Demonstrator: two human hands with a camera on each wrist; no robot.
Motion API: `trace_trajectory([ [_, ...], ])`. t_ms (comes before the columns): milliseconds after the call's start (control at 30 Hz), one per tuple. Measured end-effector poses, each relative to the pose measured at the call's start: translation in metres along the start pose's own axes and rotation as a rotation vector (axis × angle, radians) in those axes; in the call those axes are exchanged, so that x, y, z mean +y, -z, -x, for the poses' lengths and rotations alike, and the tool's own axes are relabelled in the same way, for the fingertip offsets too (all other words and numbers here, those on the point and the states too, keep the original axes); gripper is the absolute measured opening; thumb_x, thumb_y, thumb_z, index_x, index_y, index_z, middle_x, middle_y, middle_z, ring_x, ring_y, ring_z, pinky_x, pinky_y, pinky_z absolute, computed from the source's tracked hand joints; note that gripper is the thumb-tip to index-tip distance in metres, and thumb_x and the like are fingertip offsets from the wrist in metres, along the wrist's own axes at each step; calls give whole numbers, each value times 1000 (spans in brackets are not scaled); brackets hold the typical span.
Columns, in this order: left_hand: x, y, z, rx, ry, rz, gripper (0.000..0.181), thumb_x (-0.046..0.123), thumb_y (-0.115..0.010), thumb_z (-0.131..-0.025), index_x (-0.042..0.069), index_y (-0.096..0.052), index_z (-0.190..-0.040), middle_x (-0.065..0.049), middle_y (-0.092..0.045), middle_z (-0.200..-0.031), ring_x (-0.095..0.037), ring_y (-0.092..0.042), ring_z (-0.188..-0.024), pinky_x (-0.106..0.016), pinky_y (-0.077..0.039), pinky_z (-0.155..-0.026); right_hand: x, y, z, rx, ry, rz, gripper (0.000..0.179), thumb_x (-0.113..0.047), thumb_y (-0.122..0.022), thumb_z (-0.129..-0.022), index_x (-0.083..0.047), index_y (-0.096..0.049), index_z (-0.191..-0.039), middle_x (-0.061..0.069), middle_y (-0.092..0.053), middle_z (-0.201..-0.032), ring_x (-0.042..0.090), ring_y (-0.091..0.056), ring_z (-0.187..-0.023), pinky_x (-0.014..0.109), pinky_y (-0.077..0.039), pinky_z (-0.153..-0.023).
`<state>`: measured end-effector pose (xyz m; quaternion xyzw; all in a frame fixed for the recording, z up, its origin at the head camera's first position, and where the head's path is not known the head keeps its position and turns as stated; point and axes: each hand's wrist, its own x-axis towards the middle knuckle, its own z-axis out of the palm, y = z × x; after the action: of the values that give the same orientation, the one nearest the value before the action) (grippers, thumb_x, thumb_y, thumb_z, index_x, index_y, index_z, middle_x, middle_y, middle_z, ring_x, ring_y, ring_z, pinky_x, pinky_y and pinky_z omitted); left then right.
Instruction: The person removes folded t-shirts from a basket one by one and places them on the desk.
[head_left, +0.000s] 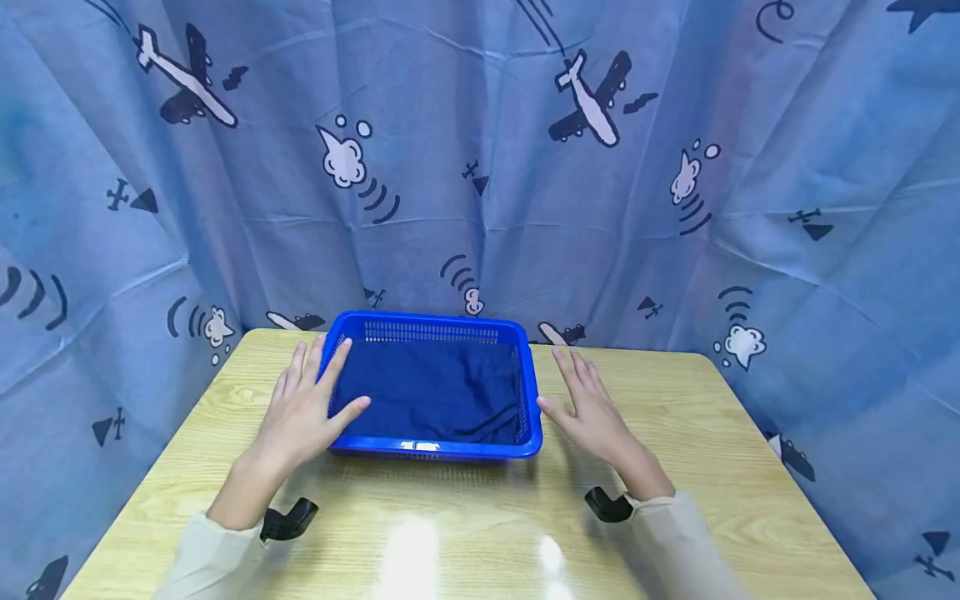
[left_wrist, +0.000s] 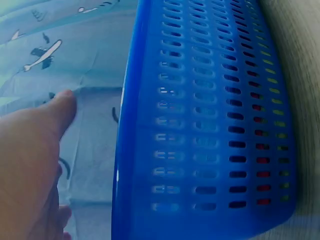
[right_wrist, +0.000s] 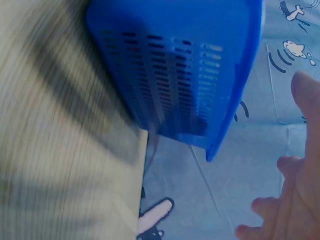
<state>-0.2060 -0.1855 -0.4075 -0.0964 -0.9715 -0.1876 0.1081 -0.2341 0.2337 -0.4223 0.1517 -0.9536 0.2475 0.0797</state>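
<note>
Rectangular blue perforated plastic basket on wood-grain bench, navy cloth inside, left hand at basket's left end, right hand at its right, fingers straight, apart

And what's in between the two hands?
The head view shows a blue basket with dark blue cloth inside, between the left hand and the right hand.

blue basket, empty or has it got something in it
The blue basket is not empty: the head view shows dark blue cloth lying inside its walls.
</note>
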Motion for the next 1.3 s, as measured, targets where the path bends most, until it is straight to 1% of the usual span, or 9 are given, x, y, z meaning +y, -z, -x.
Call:
trace_trajectory([
  [100,-1,3,-7,-39,-27,6,86,60,-54,-98,24,-13,-164,-20,-8,-170,-48,-4,-156,-74,-15,-118,-1,4,-4,-16,18,-49,79,-45,-54,-102,-24,-9,-165,23,-7,-169,51,-8,-154,77,-20,-114],
  [333,-4,7,-19,-85,-77,66,77,47,-56,-101,16,-22,-162,-26,-16,-167,-51,-15,-153,-76,-24,-113,-13,14,-15,-64,85,-151,77,-42,-53,-104,-22,-11,-164,11,-9,-172,40,-10,-157,70,-18,-120],
  [533,-8,10,-28,-119,-75,149,71,47,-52,-103,15,-25,-161,-29,-17,-166,-54,-18,-151,-76,-21,-115,-30,16,-21,-119,82,-187,74,-44,-52,-104,-23,-14,-164,13,-14,-171,40,-13,-157,70,-19,-120],
  [733,-10,7,-34,-200,-74,272,69,45,-47,-106,9,-24,-161,-28,-18,-166,-52,-17,-152,-75,-20,-116,-47,19,-24,-136,75,-441,63,-27,-50,-107,-11,-23,-161,20,-21,-167,49,-30,-149,67,-31,-116],
  [867,-7,8,-35,-275,-64,337,69,42,-43,-108,5,-21,-161,-28,-18,-166,-52,-16,-152,-72,-19,-118,-58,20,-26,-250,-22,-637,59,-31,-44,-109,-10,-23,-160,25,-20,-166,49,-28,-150,63,-31,-118],
  [967,-5,10,-38,-356,-53,374,70,43,-39,-108,2,-17,-161,-29,-16,-166,-53,-15,-152,-71,-18,-119,-67,21,-32,-394,-143,-810,61,-35,-38,-110,-13,-16,-162,22,-9,-169,46,-15,-155,61,-23,-123],
  [1067,-4,10,-42,-436,-28,381,72,46,-36,-109,2,-14,-161,-30,-12,-166,-53,-13,-152,-71,-17,-120,-74,23,-42,-485,-273,-954,64,-36,-35,-109,-15,-10,-163,17,4,-171,46,2,-157,63,-11,-126],
  [1200,-3,10,-46,-501,0,363,74,48,-36,-108,1,-12,-161,-32,-11,-166,-54,-14,-151,-70,-18,-120,-85,22,-54,-478,-412,-994,67,-36,-41,-107,-14,-11,-162,14,6,-171,44,13,-156,66,-5,-125],
  [1300,-1,9,-48,-525,15,343,76,47,-39,-108,-1,-13,-160,-33,-12,-165,-54,-16,-151,-69,-19,-120,-93,16,-59,-453,-488,-985,65,-36,-45,-105,-14,-16,-159,15,1,-170,45,9,-156,67,-6,-124],
])
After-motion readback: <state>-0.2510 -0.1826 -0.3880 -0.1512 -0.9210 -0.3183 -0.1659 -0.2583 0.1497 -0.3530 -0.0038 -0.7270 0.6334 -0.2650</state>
